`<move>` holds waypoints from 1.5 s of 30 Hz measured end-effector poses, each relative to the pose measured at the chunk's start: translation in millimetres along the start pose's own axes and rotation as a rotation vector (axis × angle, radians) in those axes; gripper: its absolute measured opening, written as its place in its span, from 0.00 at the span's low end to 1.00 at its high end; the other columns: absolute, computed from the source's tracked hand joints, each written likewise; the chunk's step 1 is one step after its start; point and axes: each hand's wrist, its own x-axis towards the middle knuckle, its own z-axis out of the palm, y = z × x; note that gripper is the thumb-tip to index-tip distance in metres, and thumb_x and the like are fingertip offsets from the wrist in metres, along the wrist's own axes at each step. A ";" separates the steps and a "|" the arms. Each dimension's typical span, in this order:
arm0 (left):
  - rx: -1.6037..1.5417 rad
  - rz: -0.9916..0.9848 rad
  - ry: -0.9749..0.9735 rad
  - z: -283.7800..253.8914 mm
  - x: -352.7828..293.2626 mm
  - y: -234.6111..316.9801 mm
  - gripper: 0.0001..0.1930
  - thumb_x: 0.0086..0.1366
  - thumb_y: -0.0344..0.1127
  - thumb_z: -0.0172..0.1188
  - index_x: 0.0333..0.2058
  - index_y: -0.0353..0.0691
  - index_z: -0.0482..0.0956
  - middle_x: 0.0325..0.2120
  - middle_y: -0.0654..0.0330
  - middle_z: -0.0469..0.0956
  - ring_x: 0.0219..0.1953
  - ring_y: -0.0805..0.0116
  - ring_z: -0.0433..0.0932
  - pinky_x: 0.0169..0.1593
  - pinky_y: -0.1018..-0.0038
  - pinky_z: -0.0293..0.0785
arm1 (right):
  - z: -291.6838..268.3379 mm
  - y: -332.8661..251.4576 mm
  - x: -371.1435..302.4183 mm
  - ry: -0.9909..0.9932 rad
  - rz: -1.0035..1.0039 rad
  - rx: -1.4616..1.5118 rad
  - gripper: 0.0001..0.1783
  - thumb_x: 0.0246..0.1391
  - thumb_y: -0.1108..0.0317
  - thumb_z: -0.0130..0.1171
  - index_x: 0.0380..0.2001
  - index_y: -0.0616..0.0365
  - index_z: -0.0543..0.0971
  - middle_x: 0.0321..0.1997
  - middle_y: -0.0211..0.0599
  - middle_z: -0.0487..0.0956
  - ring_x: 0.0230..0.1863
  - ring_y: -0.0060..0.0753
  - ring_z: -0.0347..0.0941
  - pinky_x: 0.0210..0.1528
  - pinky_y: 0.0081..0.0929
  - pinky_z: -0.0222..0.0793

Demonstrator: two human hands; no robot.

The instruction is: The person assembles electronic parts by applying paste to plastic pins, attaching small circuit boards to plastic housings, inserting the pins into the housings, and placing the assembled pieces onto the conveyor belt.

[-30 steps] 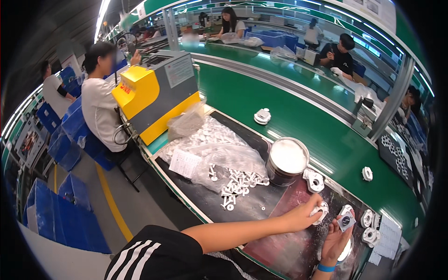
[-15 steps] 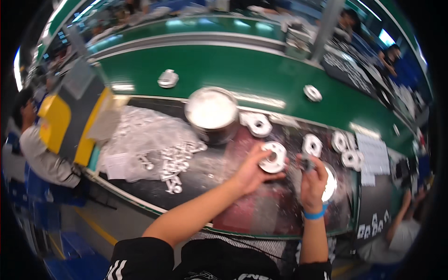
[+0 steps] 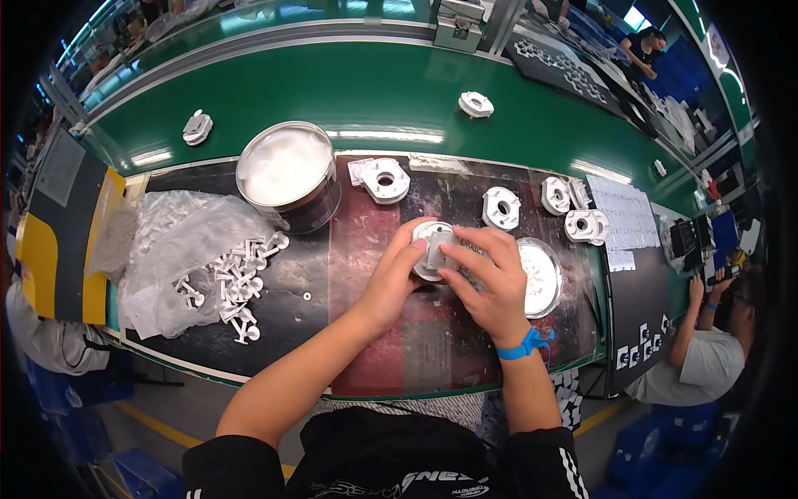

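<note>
Over the middle of the bench, my left hand (image 3: 385,289) grips a white round plastic housing (image 3: 421,268) by its left side. Against its top face lies a small grey flat piece (image 3: 439,248). My right hand (image 3: 494,287), with a blue wrist strap (image 3: 525,345), pinches this grey piece between thumb and fingers. Its underside is hidden, so I cannot tell how it sits in the housing. A round clear dish (image 3: 542,279) with small white bits in it stands just right of my right hand. Beyond the hands lies another white housing (image 3: 501,208).
A large tin (image 3: 307,204) with white contents stands left of centre. Beside it are a plastic bag (image 3: 187,249) and a pile of white stemmed parts (image 3: 238,283). More housings (image 3: 385,180) lie along the bench's back edge. A green conveyor (image 3: 374,91) runs behind; a co-worker (image 3: 706,358) sits at right.
My hands, apart before, have come together. The grey piece in my right hand now lies against the white housing. The whole view has shifted, with the bench appearing further left.
</note>
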 end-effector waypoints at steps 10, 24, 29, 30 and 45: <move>0.089 0.031 -0.018 -1.9 2.0 -1.4 0.24 0.70 0.42 0.44 0.61 0.41 0.59 0.55 0.56 0.67 0.57 0.64 0.69 0.59 0.64 0.69 | 5.0 5.0 -2.5 -0.008 0.034 0.047 0.18 0.40 0.71 0.71 0.39 0.51 0.84 0.47 0.36 0.79 0.47 0.44 0.73 0.49 0.37 0.69; 0.065 -0.017 -0.038 -3.8 9.2 -3.0 0.20 0.68 0.34 0.53 0.57 0.39 0.64 0.49 0.56 0.74 0.50 0.63 0.76 0.52 0.66 0.76 | 3.4 4.8 -3.4 0.026 -0.006 0.044 0.27 0.42 0.63 0.72 0.47 0.59 0.77 0.47 0.39 0.79 0.49 0.43 0.73 0.52 0.37 0.68; -0.099 -0.073 -0.014 -3.6 9.7 6.2 0.18 0.68 0.34 0.55 0.54 0.37 0.66 0.45 0.49 0.77 0.46 0.56 0.80 0.49 0.61 0.80 | -20.7 -16.9 15.3 0.222 0.198 0.259 0.18 0.51 0.73 0.60 0.47 0.60 0.76 0.49 0.43 0.77 0.51 0.40 0.72 0.56 0.34 0.66; -0.104 -0.062 -0.012 -5.5 12.0 6.4 0.18 0.68 0.34 0.55 0.54 0.37 0.66 0.45 0.49 0.77 0.46 0.56 0.80 0.49 0.61 0.80 | -29.0 -27.0 33.0 0.207 0.286 0.309 0.17 0.52 0.74 0.59 0.47 0.60 0.76 0.46 0.41 0.77 0.49 0.36 0.73 0.54 0.31 0.67; -0.124 -0.031 0.035 -12.6 28.1 -5.2 0.18 0.66 0.32 0.58 0.53 0.37 0.67 0.44 0.56 0.76 0.40 0.64 0.80 0.38 0.65 0.84 | 127.8 189.8 216.3 -0.297 0.409 -0.208 0.48 0.41 0.42 0.69 0.61 0.57 0.68 0.50 0.62 0.77 0.52 0.58 0.75 0.57 0.40 0.69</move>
